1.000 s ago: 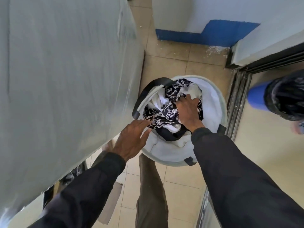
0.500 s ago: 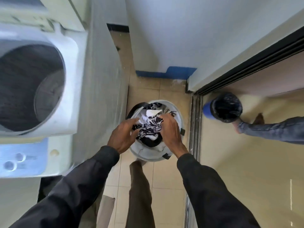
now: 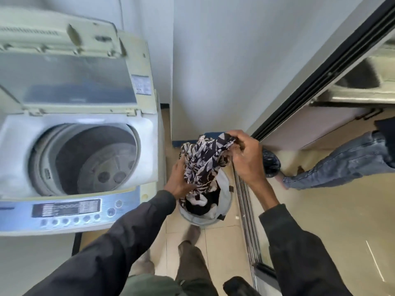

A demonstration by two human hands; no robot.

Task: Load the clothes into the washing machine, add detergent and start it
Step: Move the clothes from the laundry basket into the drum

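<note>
Head view, looking down: the right hand (image 3: 245, 159) is closed, its fingers curled round the bunched top of a patterned garment (image 3: 203, 159), a thin, limp cloth printed in black, white and brown leaf-like shapes. The left hand (image 3: 178, 182) holds the same cloth lower down on its left side, fingers bent into the crumpled folds. Between the two hands the garment hangs in loose creases, lifted above the laundry basket (image 3: 225, 189) with its lower end trailing inside.

The basket is round and soft-walled, of pale fabric with small black tabs on its rim, and it stands on the floor of glossy beige tiles (image 3: 213, 248). More clothes (image 3: 201, 205), black and white, lie heaped inside it. Both arms wear dark matte sleeves.

Left of the basket, just beside it, stands the washing machine (image 3: 149, 133), a top-loader in yellowed cream plastic. Its lid (image 3: 74, 82), with a clear window panel, is folded upright at the back. The round drum (image 3: 96, 159) is open, grey and metallic, with a ribbed disc at the bottom. Along the front edge runs a blue-grey control panel (image 3: 64, 210) with a dark display and a row of small round buttons.

Right of the basket a metal sliding-door track (image 3: 245, 210) crosses the floor. Beyond it are a bin (image 3: 271, 162) lined with a shiny black bag and another person's leg in blue denim (image 3: 342, 163).
</note>
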